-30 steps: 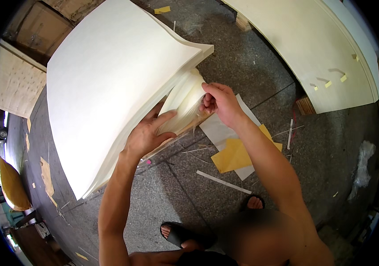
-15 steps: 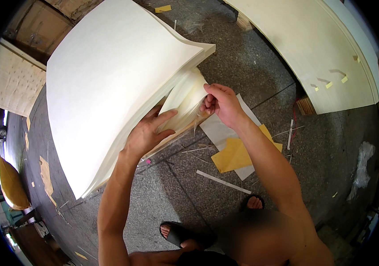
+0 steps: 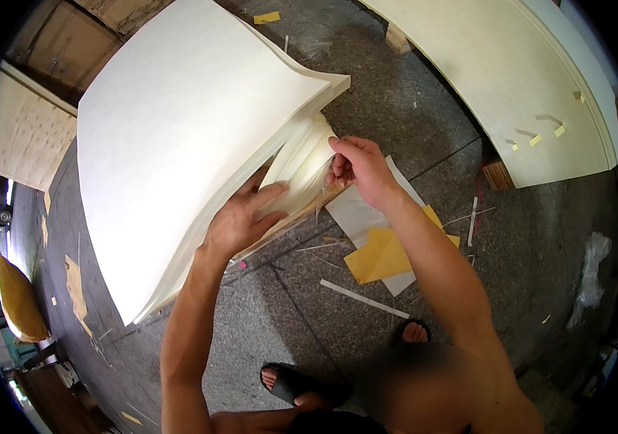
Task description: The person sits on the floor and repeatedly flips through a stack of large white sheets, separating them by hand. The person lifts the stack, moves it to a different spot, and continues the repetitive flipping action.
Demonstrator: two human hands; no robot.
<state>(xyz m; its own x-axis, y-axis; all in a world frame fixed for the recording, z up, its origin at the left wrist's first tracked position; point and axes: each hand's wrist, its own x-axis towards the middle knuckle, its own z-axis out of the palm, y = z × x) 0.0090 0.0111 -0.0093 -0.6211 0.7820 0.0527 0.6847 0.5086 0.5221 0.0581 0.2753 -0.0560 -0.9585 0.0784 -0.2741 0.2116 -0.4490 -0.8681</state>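
Observation:
A tall stack of large white paper sheets (image 3: 193,137) fills the left and middle, its upper part bowed up along the near edge. In the gap below lie looser cream-white sheets (image 3: 299,155), bent and fanned. My left hand (image 3: 240,218) reaches into that gap with thumb and fingers apart, resting against the lower sheets; some of its fingers are hidden under the upper part. At the near right corner my right hand (image 3: 361,170) pinches the edge of the lower sheets between thumb and curled fingers.
A second pale stack (image 3: 511,79) with small yellow tabs stands at the far right on wooden blocks (image 3: 497,174). Yellow paper scraps (image 3: 379,254), white strips (image 3: 365,298) and crumpled clear plastic (image 3: 590,271) lie on the grey floor. Cardboard boxes (image 3: 70,47) stand far left.
Both hands keep nearly the same places. The lower sheets between them have shifted slightly, with their edges fanned a little differently.

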